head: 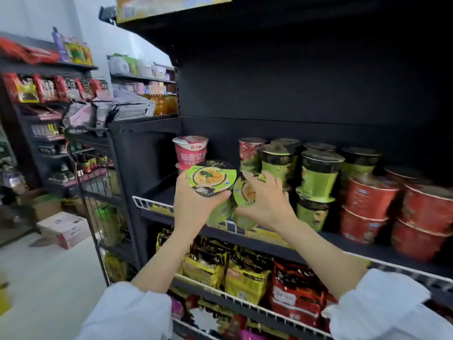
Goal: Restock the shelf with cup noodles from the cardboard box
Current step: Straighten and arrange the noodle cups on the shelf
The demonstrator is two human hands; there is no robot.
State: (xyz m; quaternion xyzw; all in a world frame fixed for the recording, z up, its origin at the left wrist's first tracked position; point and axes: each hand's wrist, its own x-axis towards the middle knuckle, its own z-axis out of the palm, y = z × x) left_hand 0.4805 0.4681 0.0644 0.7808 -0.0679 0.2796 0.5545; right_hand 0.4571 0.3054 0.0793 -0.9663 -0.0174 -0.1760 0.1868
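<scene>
Head view: one wide-angle look down at both hands in front of a dark store shelf (282, 246).
Left hand (193, 204): fingers curled under and round a green cup noodle (211, 177), held tilted so its lid faces the camera, at the shelf's front edge.
Right hand (266, 204): fingers spread and bent over a second green cup (245, 192), gripping it from the side; this cup is also tilted and touches the first.
Where the cups are: both are held above the open gap on the shelf, between the pink cup (190, 153) on the left and the stacked green cups (318, 177) on the right.
Already stocked: stacked green cups, then red bowl noodles (372, 200) further right.
Left to do: judging by the gap, these two cups are not yet set down, and room remains behind them.
Cardboard box: a box (66, 228) lies on the floor to the left; whether it is the supply box, I cannot tell.
Lower shelf: yellow and red noodle packets (247, 278) behind a white wire rail.
</scene>
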